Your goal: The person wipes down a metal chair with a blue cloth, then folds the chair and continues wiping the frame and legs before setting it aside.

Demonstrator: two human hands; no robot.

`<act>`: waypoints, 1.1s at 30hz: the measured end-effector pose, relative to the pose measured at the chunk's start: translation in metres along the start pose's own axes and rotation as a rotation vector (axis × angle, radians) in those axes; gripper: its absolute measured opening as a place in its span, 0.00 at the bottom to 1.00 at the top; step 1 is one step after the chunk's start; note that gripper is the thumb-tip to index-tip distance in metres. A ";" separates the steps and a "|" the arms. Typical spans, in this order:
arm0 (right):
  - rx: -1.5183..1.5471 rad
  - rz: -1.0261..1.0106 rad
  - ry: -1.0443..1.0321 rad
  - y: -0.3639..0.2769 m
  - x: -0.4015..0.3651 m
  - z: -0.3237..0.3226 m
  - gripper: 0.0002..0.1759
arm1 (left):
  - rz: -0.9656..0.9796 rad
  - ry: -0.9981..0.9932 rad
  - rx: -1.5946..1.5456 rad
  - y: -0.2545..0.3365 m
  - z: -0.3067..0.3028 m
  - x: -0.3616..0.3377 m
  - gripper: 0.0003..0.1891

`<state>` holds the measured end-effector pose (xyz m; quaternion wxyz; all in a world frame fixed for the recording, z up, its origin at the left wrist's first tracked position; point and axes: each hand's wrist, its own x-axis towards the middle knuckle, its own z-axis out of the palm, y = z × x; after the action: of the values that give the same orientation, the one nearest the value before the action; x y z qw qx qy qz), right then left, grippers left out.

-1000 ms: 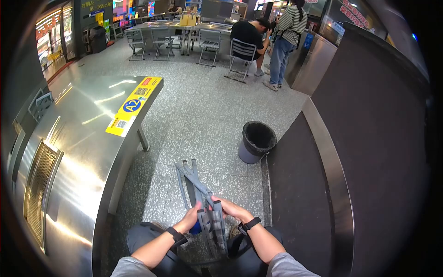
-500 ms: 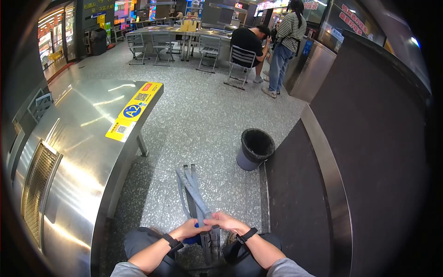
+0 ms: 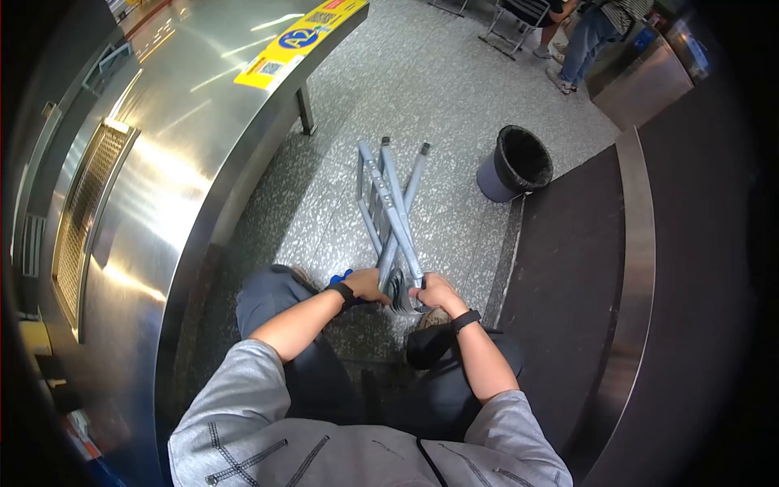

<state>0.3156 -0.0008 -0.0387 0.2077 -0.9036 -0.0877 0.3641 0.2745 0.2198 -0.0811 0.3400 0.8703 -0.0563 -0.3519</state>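
Note:
A grey metal folding chair (image 3: pixel 391 209) stands partly unfolded on the floor in front of me, its tubular legs crossed in an X. My left hand (image 3: pixel 369 284) is closed around a tube at its near left side. On the near right end of the frame, my right hand (image 3: pixel 436 292) grips another tube, thumb on top. Curved grey slats show between the two hands. Just behind my left hand is a blue item (image 3: pixel 342 277), mostly hidden, whose kind I cannot make out.
A steel table (image 3: pixel 182 170) with a yellow A2 label (image 3: pixel 300 40) runs along my left. To the right stand a lined trash bin (image 3: pixel 497 174) and a dark partition (image 3: pixel 568 252). Two people, one seated on a chair (image 3: pixel 519 20), are partly visible at the far right.
My view has tipped downward. My hands, close together before, have moved apart, and the chair's bundled tubes have spread into a wider X.

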 end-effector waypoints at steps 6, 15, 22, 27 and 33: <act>-0.235 0.175 -0.038 0.013 -0.005 0.005 0.24 | -0.162 -0.089 0.238 -0.004 0.011 0.005 0.37; -0.272 0.176 0.185 0.015 -0.002 -0.007 0.36 | -0.075 0.090 0.217 0.024 -0.014 -0.016 0.24; -0.224 -0.132 0.392 0.000 0.003 0.011 0.37 | -0.020 0.232 0.177 0.019 -0.021 -0.019 0.23; -0.175 -0.018 0.332 -0.016 0.017 0.023 0.43 | -0.011 0.225 0.146 0.017 -0.025 -0.021 0.22; -0.080 -0.005 0.298 -0.009 0.027 0.036 0.47 | 0.038 0.260 0.127 0.008 -0.025 -0.022 0.22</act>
<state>0.3098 0.0271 -0.0743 0.1832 -0.9550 -0.0725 0.2217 0.2759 0.2349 -0.0504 0.2951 0.9271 -0.0505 -0.2256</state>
